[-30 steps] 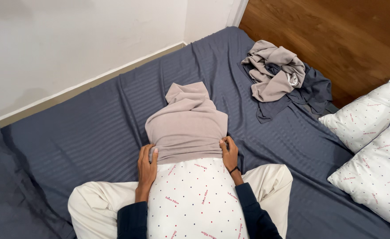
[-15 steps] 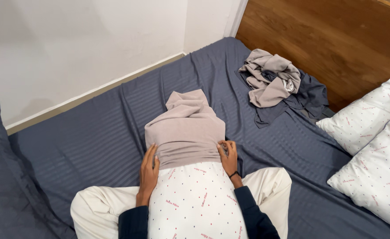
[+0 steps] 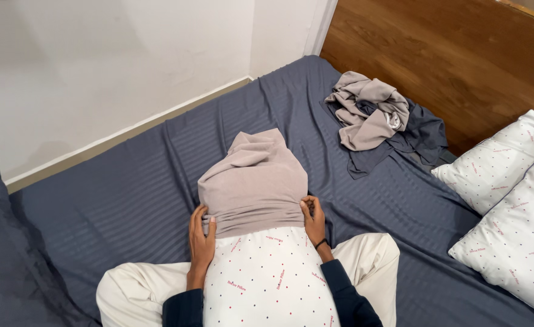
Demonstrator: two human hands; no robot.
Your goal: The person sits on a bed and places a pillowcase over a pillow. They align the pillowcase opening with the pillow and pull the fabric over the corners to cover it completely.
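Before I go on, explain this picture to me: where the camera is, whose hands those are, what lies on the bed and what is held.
The camera sits on a person's head and looks down, so you see their own arms and crossed legs on the bed. No machine here, just two bare hands. A white dotted pillow lies in their lap, its far end inside a taupe cover. The left hand grips the cover's edge on one side, the right hand on the other. Farther off lies a heap of clothes, taupe over dark blue. Two more dotted pillows lie at the right. Beyond the bed are a white wall and a wooden floor.
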